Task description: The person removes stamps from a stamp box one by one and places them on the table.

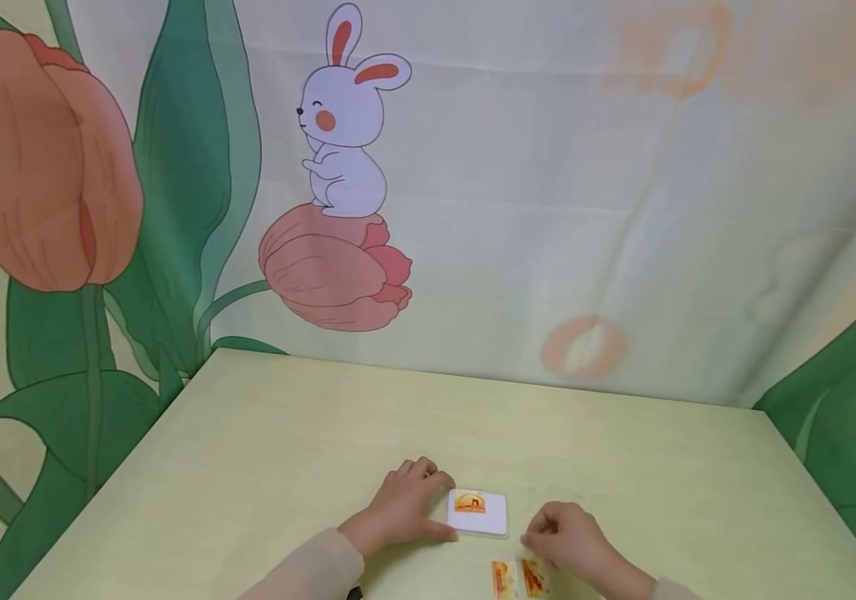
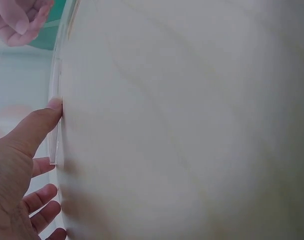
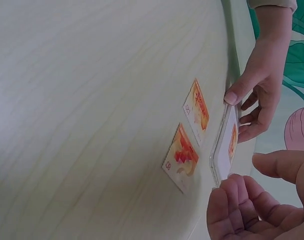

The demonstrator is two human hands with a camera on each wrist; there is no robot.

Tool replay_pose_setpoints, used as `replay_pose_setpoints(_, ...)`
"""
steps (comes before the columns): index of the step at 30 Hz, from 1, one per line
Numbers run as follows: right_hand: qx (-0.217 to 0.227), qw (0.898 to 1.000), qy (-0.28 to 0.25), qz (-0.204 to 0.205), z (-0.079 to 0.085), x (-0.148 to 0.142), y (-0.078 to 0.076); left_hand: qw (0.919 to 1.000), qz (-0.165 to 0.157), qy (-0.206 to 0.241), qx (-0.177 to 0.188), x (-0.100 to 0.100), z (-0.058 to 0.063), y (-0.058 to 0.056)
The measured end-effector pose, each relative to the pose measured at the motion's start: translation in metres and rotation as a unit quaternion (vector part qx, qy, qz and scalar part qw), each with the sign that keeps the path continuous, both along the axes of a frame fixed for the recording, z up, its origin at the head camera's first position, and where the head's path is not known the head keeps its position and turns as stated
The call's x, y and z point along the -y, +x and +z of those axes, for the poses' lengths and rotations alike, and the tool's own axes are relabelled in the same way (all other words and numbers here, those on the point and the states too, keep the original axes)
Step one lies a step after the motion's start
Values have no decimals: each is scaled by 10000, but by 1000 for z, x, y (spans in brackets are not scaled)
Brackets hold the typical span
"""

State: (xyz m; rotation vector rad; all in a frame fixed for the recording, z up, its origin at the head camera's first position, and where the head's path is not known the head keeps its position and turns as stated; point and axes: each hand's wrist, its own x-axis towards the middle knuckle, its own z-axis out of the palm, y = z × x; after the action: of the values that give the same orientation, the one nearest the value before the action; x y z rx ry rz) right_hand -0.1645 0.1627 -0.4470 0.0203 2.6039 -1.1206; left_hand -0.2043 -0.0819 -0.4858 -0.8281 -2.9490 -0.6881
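Observation:
A white rectangular card in a clear case [image 1: 493,518] lies on the table, with an orange-and-yellow stamp [image 1: 469,502] at its upper left. My left hand [image 1: 407,507] holds the case at its left end. The left thumb [image 2: 53,106] presses the near edge while the index finger reaches the far corner. Just right of the case, my right hand [image 1: 572,537] hovers low, fingers loosely bent and thumb apart, nothing visible between them. Close to it, two perforated orange stamps lie side by side, one on the left [image 3: 197,112] and one on the right [image 3: 180,160].
The pale table [image 1: 322,425] carries the case and stamps near its front edge. Behind it hangs a cloth backdrop [image 1: 488,208] printed with tulips and a white rabbit [image 1: 348,133]. A small dark object [image 1: 355,593] shows beside the left sleeve.

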Motion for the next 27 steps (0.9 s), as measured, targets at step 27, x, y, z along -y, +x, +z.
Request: replay_pose_setpoints(27, -983, 9915, -610, 595, -11, 14, -11, 10000, 28, -69, 18, 0, -2, -3)
